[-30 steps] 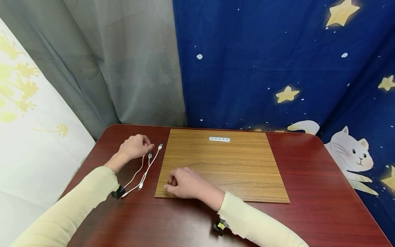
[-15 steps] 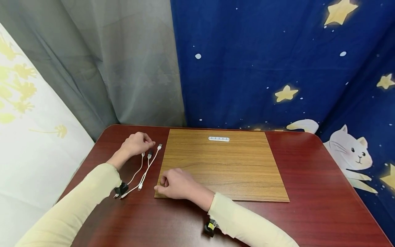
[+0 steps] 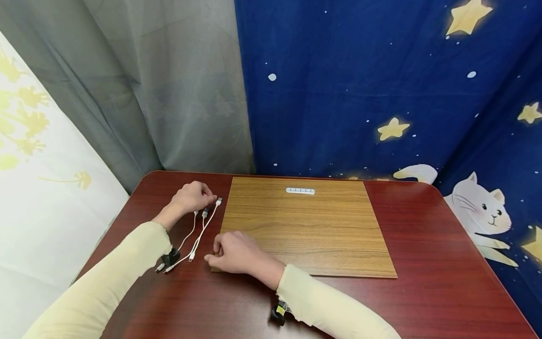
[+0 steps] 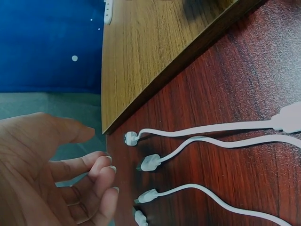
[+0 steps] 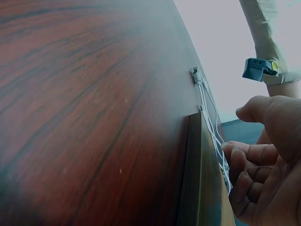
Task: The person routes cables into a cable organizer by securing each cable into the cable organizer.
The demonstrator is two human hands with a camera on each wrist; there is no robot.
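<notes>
Over the back ends of several white USB cables (image 3: pixel 218 202) hovers my left hand (image 3: pixel 192 196), its fingers loosely curled. In the left wrist view, a gap shows between thumb and fingers, and the white connectors (image 4: pixel 151 162) lie just beyond the fingertips. My right hand (image 3: pixel 234 252) is above the front left corner of a wood-grain board (image 3: pixel 305 226). The right wrist view shows its thumb (image 5: pixel 251 109) apart from its bent fingers, with nothing held. A small white slotted strip (image 3: pixel 300 191) sits near the board's back edge, away from both hands.
The board lies on a dark red table (image 3: pixel 423 263). Behind the table hang a grey curtain (image 3: pixel 190 84) and a blue star-patterned curtain (image 3: pixel 338 94). A small black device (image 3: pixel 171 257) on the left wrist overlaps the front cable ends.
My right hand has moved left, from over the board to its front left corner. My left hand has shifted slightly right, toward the rightmost connector. The cables lie as before.
</notes>
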